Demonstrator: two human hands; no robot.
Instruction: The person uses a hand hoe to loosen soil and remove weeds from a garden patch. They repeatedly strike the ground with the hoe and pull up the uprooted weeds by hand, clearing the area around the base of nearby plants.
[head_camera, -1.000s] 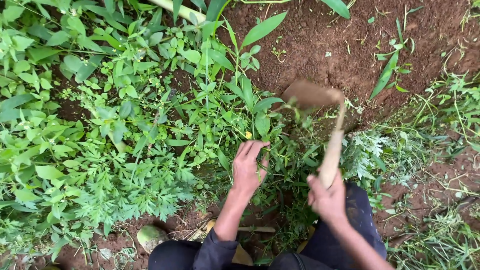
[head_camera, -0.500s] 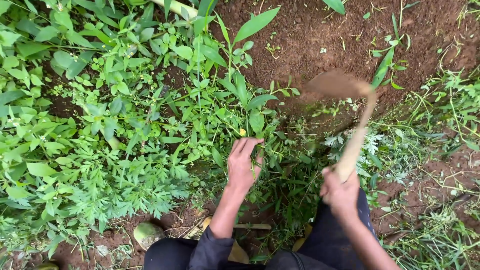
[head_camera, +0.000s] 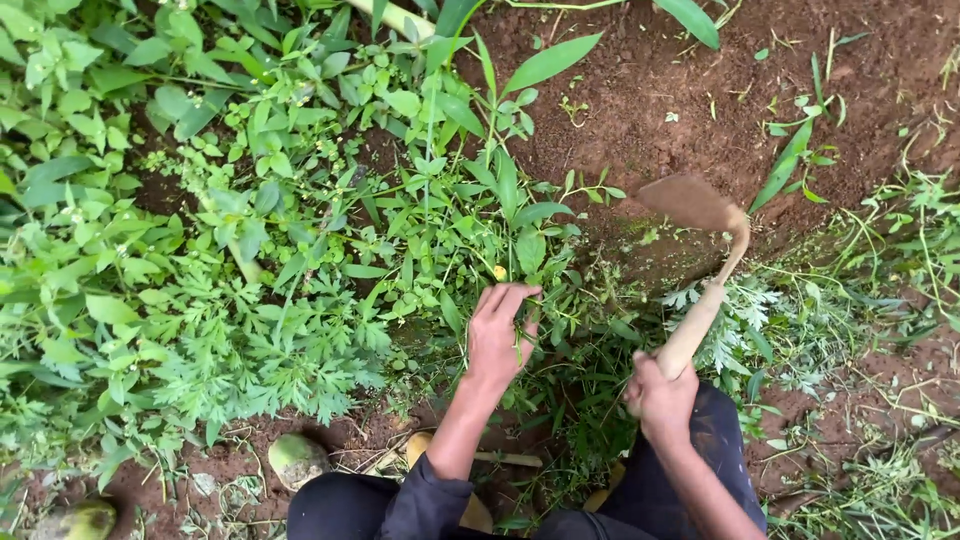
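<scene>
hoe blade swung back toward the weeds

swung left and lower than half a second ago, the hoe blade (head_camera: 688, 203) now hangs just above the edge where the weeds (head_camera: 300, 250) meet the bare red soil (head_camera: 680, 90); it looks less blurred than before. its pale wooden handle (head_camera: 700, 320) slants down and to the left from the curved neck into the right hand (head_camera: 660, 395), whose fingers are wrapped tight around the lower end of the handle. that hand has drawn slightly left and down since the earlier frame

the left hand (head_camera: 497, 335) has hardly shifted. it lies palm down in the green, fingers bent and closed around a bunch of thin stems (head_camera: 530, 320) just beside a small yellow flower (head_camera: 498, 271). its dark sleeve (head_camera: 425, 495) shows at the bottom, above the person's dark trousers (head_camera: 720, 450)

broad-leaved and feathery weeds fill the left half of the view. cut, wilting greenery (head_camera: 790, 320) lies scattered to the right of the handle. a rounded greenish fruit (head_camera: 298, 460) rests on the ground near the person's left knee, and another (head_camera: 80, 522) sits at the lower left corner. a slim pale stick (head_camera: 505, 459) lies on the soil between the knees
</scene>
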